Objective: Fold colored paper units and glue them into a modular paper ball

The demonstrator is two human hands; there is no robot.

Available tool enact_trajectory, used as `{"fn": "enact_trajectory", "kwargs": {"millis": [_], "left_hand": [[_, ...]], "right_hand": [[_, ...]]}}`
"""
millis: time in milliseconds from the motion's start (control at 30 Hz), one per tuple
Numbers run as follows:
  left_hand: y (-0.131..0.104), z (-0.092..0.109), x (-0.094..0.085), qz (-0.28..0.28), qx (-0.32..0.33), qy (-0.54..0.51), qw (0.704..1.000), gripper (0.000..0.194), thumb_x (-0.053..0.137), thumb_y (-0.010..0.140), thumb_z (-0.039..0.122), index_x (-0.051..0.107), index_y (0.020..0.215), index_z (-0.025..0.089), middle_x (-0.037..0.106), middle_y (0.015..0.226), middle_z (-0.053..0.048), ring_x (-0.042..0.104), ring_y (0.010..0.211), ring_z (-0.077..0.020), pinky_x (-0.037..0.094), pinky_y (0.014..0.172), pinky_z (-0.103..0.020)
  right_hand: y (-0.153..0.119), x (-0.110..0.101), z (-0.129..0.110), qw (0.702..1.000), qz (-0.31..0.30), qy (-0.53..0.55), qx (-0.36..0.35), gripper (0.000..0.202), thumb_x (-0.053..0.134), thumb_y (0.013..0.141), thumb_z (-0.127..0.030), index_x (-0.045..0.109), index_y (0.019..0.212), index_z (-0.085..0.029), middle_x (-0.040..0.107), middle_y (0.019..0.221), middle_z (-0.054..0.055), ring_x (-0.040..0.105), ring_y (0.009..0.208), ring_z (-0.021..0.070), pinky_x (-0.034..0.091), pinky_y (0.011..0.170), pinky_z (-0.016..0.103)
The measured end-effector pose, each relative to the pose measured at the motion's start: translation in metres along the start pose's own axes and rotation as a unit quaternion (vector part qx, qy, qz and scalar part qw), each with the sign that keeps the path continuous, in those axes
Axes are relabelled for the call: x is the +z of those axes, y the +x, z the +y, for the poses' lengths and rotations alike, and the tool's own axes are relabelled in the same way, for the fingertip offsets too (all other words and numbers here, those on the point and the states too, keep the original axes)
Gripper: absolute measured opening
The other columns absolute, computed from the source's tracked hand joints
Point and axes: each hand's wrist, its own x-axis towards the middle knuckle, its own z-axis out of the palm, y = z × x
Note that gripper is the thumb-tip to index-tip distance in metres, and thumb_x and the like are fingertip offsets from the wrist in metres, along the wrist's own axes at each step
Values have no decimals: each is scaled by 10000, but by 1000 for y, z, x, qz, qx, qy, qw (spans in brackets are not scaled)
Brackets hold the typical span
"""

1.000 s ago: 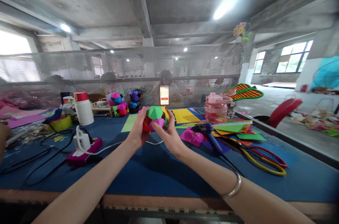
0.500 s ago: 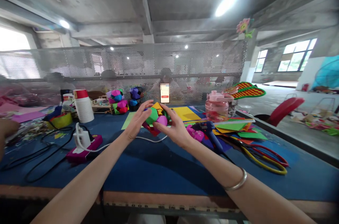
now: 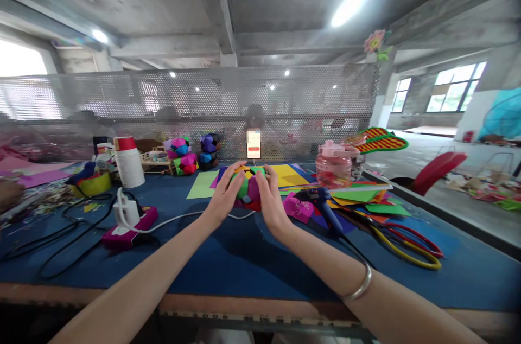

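Observation:
Between my two hands is a multicoloured paper ball [image 3: 253, 190] with green, purple and red faces, held just above the blue table. My left hand [image 3: 224, 195] is wrapped round its left side, and my right hand [image 3: 272, 198] grips the right side. A dark gap shows near the ball's top; its far side is hidden by my fingers. Behind it lie sheets of coloured paper [image 3: 290, 176]. To the right of my right hand are a pink paper piece [image 3: 298, 208] and a blue glue gun [image 3: 325, 208].
Scissors [image 3: 411, 243] with red and yellow handles lie at right, near a pink jar [image 3: 334, 164]. At left stand paper cups [image 3: 129, 165] and a purple power strip [image 3: 129, 230] with trailing cables. Finished paper balls [image 3: 183, 162] and a phone [image 3: 253, 144] stand at the back.
Both hands have turned the paper ball, so a purple face and a dark gap now point toward me. The left hand has shifted right and the hands are closer together.

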Motion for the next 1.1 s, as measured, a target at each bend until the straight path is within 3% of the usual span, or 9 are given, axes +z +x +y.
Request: {"fn": "enact_trajectory", "kwargs": {"millis": [133, 367, 633, 1100], "left_hand": [[-5, -1, 5, 16, 14, 15, 1000, 384, 421, 963, 421, 526, 1285, 238, 503, 1385, -60, 445, 1300, -189, 293, 1138, -354], [-7, 0, 7, 25, 27, 30, 999, 350, 410, 967, 409, 530, 1251, 244, 521, 1340, -71, 474, 1259, -197, 315, 1115, -367], [-8, -1, 8, 21, 28, 35, 999, 344, 410, 967, 405, 517, 1248, 237, 519, 1325, -76, 468, 1258, -199, 308, 1117, -372], [-10, -2, 11, 20, 36, 74, 996, 305, 405, 969, 379, 523, 1206, 227, 548, 1268, -86, 484, 1208, -202, 315, 1095, -375]], "right_hand": [[-2, 1, 0, 999, 2, 7, 37, 546, 469, 898, -503, 404, 1410, -325, 469, 1415, 26, 430, 1308, 212, 314, 1131, 407], [-1, 0, -4, 999, -16, -20, 26, 561, 448, 884, -425, 388, 1422, -276, 496, 1373, 47, 440, 1274, 224, 365, 1079, 406], [-2, 0, -3, 999, -14, -32, 30, 551, 468, 867, -419, 414, 1394, -268, 547, 1293, 56, 529, 1131, 215, 428, 986, 371], [-4, 0, 5, 999, -10, -29, 35, 545, 457, 873, -423, 392, 1394, -276, 590, 1168, 49, 541, 1069, 201, 436, 928, 337]]}}
